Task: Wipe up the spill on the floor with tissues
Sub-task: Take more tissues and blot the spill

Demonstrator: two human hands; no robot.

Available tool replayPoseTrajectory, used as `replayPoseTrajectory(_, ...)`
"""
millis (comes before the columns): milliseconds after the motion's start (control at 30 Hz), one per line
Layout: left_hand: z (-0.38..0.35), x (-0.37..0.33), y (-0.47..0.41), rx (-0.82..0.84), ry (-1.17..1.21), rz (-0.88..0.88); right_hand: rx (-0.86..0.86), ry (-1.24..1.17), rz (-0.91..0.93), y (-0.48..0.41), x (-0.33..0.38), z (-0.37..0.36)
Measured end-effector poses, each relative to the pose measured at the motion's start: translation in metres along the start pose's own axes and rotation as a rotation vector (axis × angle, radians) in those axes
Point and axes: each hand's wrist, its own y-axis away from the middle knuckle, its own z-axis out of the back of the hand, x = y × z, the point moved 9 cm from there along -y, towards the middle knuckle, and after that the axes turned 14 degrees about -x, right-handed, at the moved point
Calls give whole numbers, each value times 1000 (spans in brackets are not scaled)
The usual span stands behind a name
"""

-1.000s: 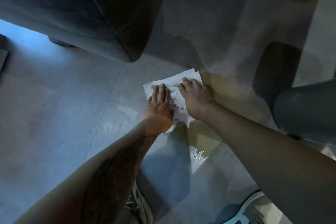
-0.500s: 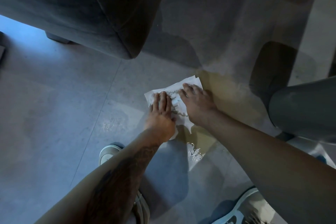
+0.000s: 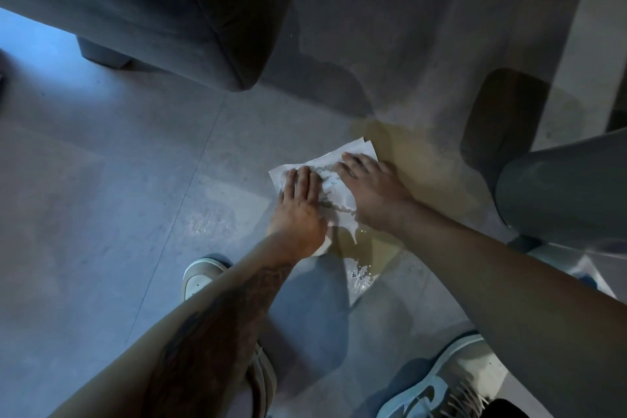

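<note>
Two flat hands, left hand (image 3: 298, 210) and right hand (image 3: 373, 193), hide much of tissue (image 3: 334, 180).

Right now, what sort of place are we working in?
Likely a home living room: a dark sofa stands on a grey tiled floor, and the left hand and right hand press a tissue onto a yellowish spill.

Dim grey tiled floor (image 3: 101, 214), dark upholstered sofa (image 3: 152, 3) standing above it.

Left forearm (image 3: 217, 332) tattooed; pale sneakers (image 3: 451, 380); grey trouser leg (image 3: 559, 187), apparently.
</note>
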Motion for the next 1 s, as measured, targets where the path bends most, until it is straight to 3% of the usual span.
replayPoseTrajectory(167,16,16,2,-54,-61,-46,-137,-39,66,1,-9,14)
replayPoseTrajectory(300,18,27,3,-110,-112,-59,-104,16,140,0,-12,5)
replayPoseTrajectory(833,21,11,9,-173,-116,-37,-341,-42,128,11,-15,4)
replayPoseTrajectory(1000,24,14,3,-209,-36,2,-273,-76,26,1,-18,3)
